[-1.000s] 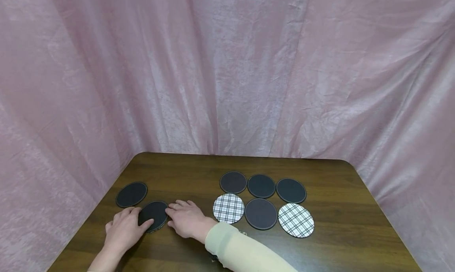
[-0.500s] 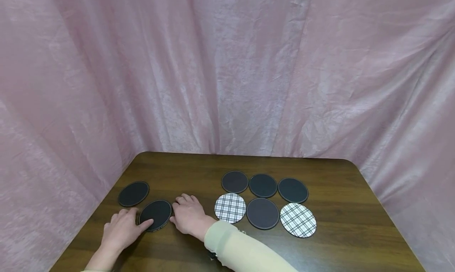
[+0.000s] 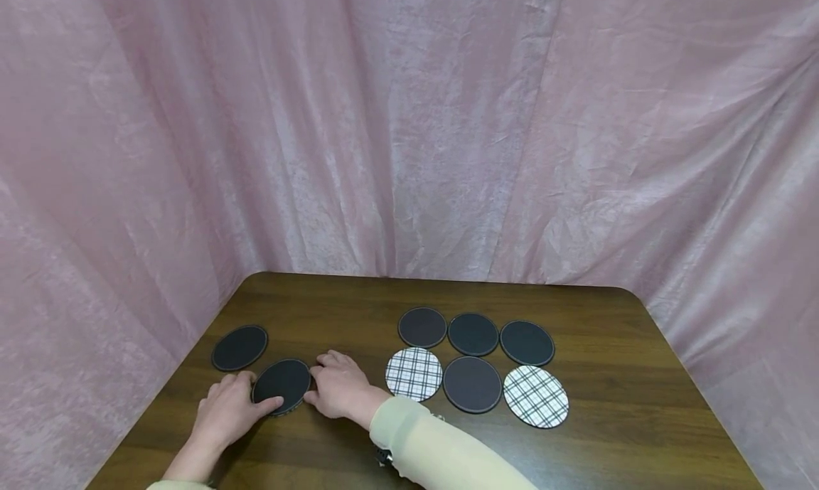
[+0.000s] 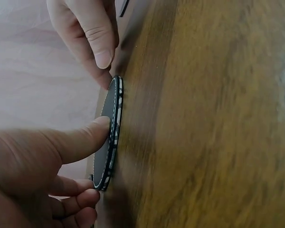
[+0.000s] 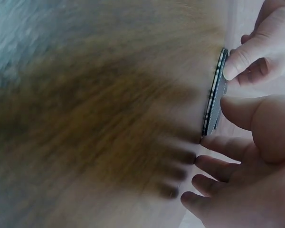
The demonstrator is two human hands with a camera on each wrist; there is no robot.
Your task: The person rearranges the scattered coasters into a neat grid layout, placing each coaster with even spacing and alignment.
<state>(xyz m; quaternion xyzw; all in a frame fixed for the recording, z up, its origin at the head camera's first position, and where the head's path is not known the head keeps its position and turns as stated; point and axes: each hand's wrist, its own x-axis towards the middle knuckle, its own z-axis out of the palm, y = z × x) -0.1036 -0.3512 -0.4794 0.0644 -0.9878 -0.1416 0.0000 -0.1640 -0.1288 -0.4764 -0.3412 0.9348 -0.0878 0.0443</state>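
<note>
At the table's left side a round black coaster (image 3: 282, 385) with a stitched rim lies between both hands. My left hand (image 3: 227, 413) holds it at its left edge, thumb on top and the other fingers at the rim. In the left wrist view a white patterned band shows along the coaster's side (image 4: 118, 109), between dark layers. My right hand (image 3: 338, 387) is at the opposite edge. Its index fingertip (image 5: 206, 141) touches or nearly touches the rim, the thumb is just above, and the other fingertips rest loosely by the tabletop.
Another black coaster (image 3: 239, 348) lies behind the left hand. Right of the right hand, two rows of coasters lie close together, several dark ones (image 3: 473, 384) and two plaid ones (image 3: 414, 374) (image 3: 536, 396). A pink curtain (image 3: 409, 127) hangs behind the wooden table (image 3: 614, 355).
The right hand has shifted slightly right along with its fingertips. The left hand and the black coaster between the hands have edged a little to the right. The other coasters stay in place.
</note>
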